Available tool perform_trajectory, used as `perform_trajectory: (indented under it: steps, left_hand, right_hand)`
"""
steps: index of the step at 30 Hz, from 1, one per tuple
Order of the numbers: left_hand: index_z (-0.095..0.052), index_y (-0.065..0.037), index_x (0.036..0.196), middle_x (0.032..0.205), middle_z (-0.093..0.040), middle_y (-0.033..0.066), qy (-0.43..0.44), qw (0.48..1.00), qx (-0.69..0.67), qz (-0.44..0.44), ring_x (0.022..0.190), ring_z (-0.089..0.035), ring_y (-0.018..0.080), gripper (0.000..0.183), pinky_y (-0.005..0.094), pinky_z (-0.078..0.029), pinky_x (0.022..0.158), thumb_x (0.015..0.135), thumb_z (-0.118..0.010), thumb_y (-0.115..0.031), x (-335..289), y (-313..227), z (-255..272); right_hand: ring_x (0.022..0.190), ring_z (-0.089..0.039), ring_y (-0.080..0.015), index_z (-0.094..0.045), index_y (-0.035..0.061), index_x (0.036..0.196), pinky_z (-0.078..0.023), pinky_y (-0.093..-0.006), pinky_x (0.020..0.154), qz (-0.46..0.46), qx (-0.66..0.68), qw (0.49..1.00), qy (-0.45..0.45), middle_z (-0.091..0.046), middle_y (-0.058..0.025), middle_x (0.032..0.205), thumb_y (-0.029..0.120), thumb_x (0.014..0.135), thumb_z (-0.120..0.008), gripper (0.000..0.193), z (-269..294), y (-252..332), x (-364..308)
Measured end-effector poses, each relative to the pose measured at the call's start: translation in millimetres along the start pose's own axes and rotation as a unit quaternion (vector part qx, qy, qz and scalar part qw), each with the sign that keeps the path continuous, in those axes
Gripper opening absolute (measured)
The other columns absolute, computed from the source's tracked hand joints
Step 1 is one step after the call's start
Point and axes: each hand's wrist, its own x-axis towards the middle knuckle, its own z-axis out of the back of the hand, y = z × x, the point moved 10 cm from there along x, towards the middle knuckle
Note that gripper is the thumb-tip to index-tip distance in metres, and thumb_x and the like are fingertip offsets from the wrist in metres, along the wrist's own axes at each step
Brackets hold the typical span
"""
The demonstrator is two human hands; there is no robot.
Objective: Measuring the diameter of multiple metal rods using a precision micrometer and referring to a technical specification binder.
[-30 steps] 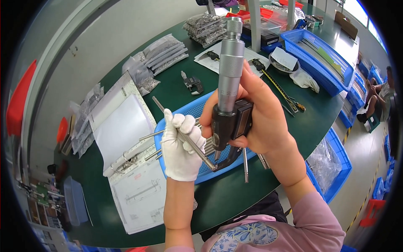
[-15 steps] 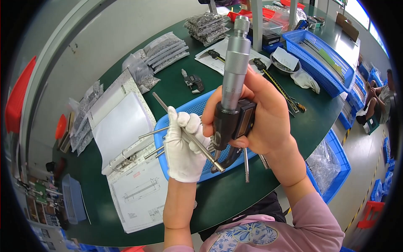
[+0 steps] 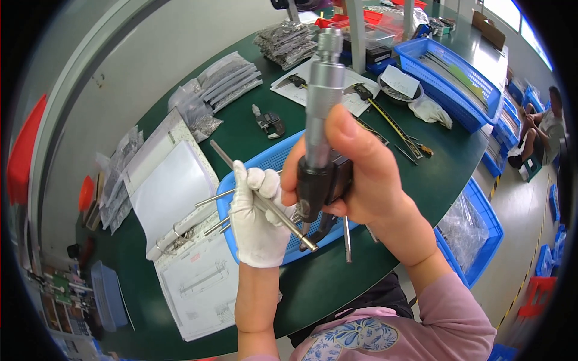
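Observation:
My left hand (image 3: 259, 228), in a white glove, is closed around a slim metal rod (image 3: 282, 215), which slants down to the right. In my bare right hand (image 3: 373, 174) is a digital micrometer (image 3: 325, 90), its silver thimble pointing up and its dark frame low. The micrometer's jaw end sits close to the rod's lower end; whether they touch I cannot tell. Under both hands lies a blue perforated basket (image 3: 226, 201), with several more metal rods (image 3: 347, 240) sticking out over its rim.
A binder with papers (image 3: 174, 174) and a drawing sheet (image 3: 205, 289) lie to the left. Behind are a second micrometer (image 3: 268, 121), calipers (image 3: 385, 114), bagged parts (image 3: 226, 81) and a long blue basket (image 3: 445, 78). A person (image 3: 545, 129) sits at the far right.
The view has shifted slightly. My right thumb has lifted and moved left beside the micrometer's barrel, which now stands more upright. My left hand keeps its hold on the rod.

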Motion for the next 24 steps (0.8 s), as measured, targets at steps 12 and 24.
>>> perform_trajectory:
  steps: [12,24]
  left_hand:
    - [-0.044,-0.008,0.105,0.099,-0.054,0.0096,0.138,0.985,-0.098,-0.023,0.087,-0.058,0.0214,0.019,0.0331,-0.052,0.075,0.089,-0.034,-0.012,2,-2,-7]
    - [-0.042,-0.014,0.065,0.059,-0.037,-0.0036,-0.021,0.999,-0.035,-0.031,0.04,-0.028,0.0059,0.035,0.0198,-0.025,0.037,0.091,-0.035,-0.037,-2,-6,2]
  right_hand:
    - [0.036,-0.042,-0.0079,-0.059,-0.0018,0.073,-0.029,-0.0181,0.032,-0.055,0.078,0.995,0.011,-0.059,-0.0105,0.063,0.058,0.08,-0.04,0.063,-1,-11,1]
    - [0.034,-0.044,-0.0122,-0.057,-0.0082,0.077,-0.031,-0.018,0.028,-0.071,0.106,0.992,-0.019,-0.059,-0.0185,0.067,0.054,0.086,-0.021,0.072,3,-15,5]
